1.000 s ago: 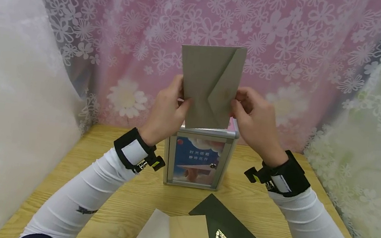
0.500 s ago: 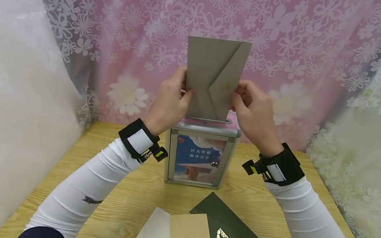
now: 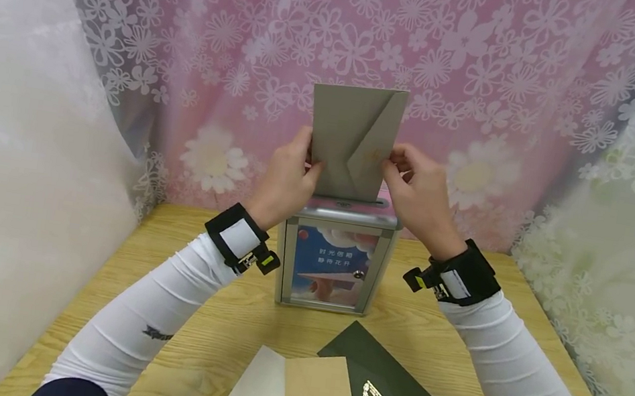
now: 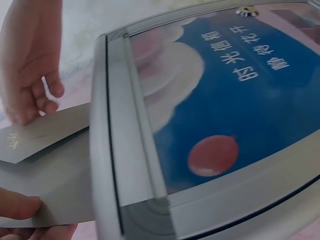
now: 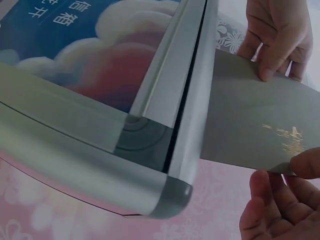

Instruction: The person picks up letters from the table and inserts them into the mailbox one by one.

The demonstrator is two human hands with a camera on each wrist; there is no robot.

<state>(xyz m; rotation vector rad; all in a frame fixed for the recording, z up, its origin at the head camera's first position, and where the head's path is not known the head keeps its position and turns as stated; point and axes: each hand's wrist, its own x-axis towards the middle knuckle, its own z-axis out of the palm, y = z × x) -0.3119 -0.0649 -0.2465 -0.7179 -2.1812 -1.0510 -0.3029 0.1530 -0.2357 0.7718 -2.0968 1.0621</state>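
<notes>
A grey envelope [image 3: 347, 138] with a pointed flap and small gold print stands upright over a metal-framed letter box [image 3: 342, 212]. Its lower edge is at the slot in the pink top, and the slot's right end shows beside it. My left hand [image 3: 291, 177] pinches the envelope's left edge, thumb in front and fingers behind. On the opposite edge, my right hand [image 3: 423, 192] pinches it between thumb and fingers. In the right wrist view the envelope [image 5: 250, 115] extends from behind the box's top rail, which hides its lower end.
Nearer me on the wooden table [image 3: 178, 368] lie a tan envelope [image 3: 320, 394], a white envelope [image 3: 260, 386] partly under it, and a dark green envelope [image 3: 394, 391] with a gold emblem. Floral curtains [image 3: 342, 25] enclose the back and sides. The box's front has a small lock [image 3: 358, 275].
The envelope first came back and upright over the slot, its lower edge no longer overlapping the box's front rail. Both hands then lowered it slightly, still pinching its sides.
</notes>
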